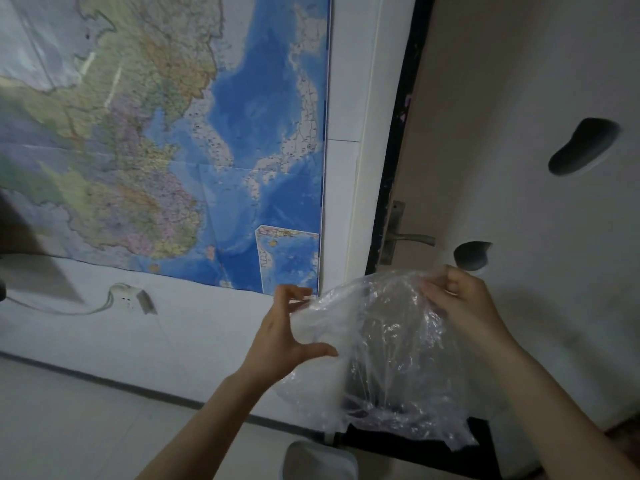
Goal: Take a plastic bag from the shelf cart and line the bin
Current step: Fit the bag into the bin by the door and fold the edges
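Lower centre of frame: left hand and right hand each pinch the clear plastic bag, fingers closed on its edges, above the bin.

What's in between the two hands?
The clear plastic bag, stretched from the left hand to the right hand; both pinch its edge, as the head view shows.

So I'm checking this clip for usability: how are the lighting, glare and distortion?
Head view: dim, bluish light; glare streaks on the wall map; wide-angle bending tilts the door; the plastic bag glints with small highlights between the left hand and right hand; the bin is cut off.
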Action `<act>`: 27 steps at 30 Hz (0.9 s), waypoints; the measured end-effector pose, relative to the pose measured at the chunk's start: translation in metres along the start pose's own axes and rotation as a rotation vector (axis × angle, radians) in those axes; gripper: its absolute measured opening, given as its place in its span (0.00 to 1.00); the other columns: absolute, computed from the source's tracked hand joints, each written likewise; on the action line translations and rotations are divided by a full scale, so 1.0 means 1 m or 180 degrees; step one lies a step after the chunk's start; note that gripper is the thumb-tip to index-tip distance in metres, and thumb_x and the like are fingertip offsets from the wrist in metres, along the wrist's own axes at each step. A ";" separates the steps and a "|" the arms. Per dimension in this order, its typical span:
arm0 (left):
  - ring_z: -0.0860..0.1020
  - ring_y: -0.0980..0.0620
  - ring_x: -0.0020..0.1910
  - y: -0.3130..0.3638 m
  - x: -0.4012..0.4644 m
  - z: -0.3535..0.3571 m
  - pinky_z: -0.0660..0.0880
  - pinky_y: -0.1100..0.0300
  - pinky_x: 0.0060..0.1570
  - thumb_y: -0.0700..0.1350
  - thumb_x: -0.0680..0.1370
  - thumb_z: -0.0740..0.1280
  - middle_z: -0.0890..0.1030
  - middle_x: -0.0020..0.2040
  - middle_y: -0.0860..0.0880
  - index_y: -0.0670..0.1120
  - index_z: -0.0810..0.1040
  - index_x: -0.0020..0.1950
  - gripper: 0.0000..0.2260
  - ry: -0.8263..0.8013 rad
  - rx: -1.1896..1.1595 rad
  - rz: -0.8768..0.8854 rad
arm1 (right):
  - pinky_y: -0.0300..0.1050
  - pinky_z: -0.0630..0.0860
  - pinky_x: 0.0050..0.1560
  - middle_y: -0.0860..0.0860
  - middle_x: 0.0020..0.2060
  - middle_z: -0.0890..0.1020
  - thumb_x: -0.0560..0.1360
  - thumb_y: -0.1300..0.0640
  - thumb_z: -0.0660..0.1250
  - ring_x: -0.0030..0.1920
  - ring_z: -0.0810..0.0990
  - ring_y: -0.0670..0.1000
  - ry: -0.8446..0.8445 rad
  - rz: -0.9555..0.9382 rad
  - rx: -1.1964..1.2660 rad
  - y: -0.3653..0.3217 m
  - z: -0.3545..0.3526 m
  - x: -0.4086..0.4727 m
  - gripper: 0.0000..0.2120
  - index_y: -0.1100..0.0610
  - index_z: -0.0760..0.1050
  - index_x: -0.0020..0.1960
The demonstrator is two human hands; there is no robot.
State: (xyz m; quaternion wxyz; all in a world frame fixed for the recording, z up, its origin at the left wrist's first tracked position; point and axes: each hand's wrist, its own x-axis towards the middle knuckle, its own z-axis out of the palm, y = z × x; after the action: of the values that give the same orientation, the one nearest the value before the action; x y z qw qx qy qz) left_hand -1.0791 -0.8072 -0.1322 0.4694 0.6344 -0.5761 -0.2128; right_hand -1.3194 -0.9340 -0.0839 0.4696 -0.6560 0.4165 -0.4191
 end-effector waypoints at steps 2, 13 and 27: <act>0.77 0.60 0.55 -0.006 -0.001 -0.003 0.75 0.68 0.52 0.58 0.60 0.77 0.74 0.56 0.63 0.55 0.65 0.52 0.28 0.0165 0.0067 0.0129 | 0.31 0.73 0.28 0.47 0.29 0.83 0.72 0.60 0.69 0.28 0.78 0.43 0.0004 0.0080 0.0087 -0.001 0.000 -0.001 0.02 0.59 0.79 0.43; 0.77 0.61 0.55 -0.021 0.004 -0.031 0.73 0.65 0.55 0.50 0.71 0.69 0.80 0.55 0.58 0.48 0.81 0.40 0.07 0.0386 -0.0263 0.0038 | 0.31 0.72 0.24 0.45 0.26 0.82 0.72 0.59 0.70 0.26 0.77 0.41 0.0085 0.0477 0.0269 0.007 -0.006 -0.004 0.04 0.56 0.79 0.39; 0.81 0.55 0.39 -0.037 0.004 -0.066 0.76 0.63 0.42 0.40 0.77 0.64 0.82 0.38 0.46 0.40 0.73 0.41 0.06 0.0620 -0.0045 -0.0447 | 0.30 0.68 0.24 0.57 0.29 0.78 0.71 0.62 0.71 0.25 0.72 0.46 0.0107 0.0142 -0.0503 0.032 -0.010 -0.012 0.06 0.61 0.77 0.36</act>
State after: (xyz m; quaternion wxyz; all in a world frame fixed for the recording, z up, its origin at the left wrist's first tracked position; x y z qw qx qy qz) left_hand -1.0053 -0.7923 -0.1312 0.5115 0.6876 -0.4804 -0.1865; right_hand -1.3369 -0.9322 -0.1145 0.4185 -0.6745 0.4707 -0.3853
